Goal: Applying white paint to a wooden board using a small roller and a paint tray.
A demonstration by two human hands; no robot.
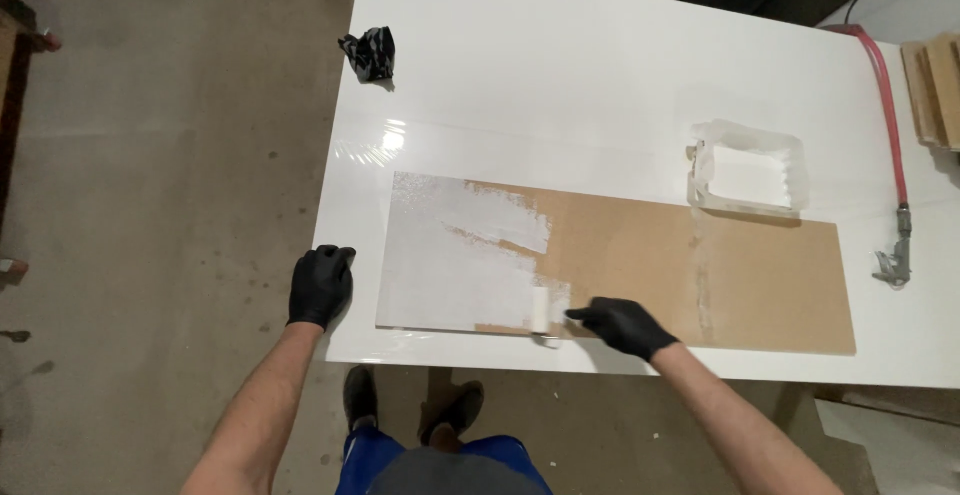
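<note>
- Black-gloved right hand (pixel 622 325) grips a small paint roller (pixel 541 315) on the half-whitened board (pixel 660 265).
- Left hand (pixel 320 285) rests spread on the bench (pixel 600 85) edge, holding nothing.
- Paint tray (pixel 748 168) sits behind the board.

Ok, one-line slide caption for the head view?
Gloved right hand rolls white paint with a small roller across a brown board; left hand rests on the white table.

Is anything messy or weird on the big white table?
A little. A streak of white paint drips runs across the bare brown board, below the paint tray. A crumpled black glove lies near the table's far left edge. The right hand holds a small roller.
</note>
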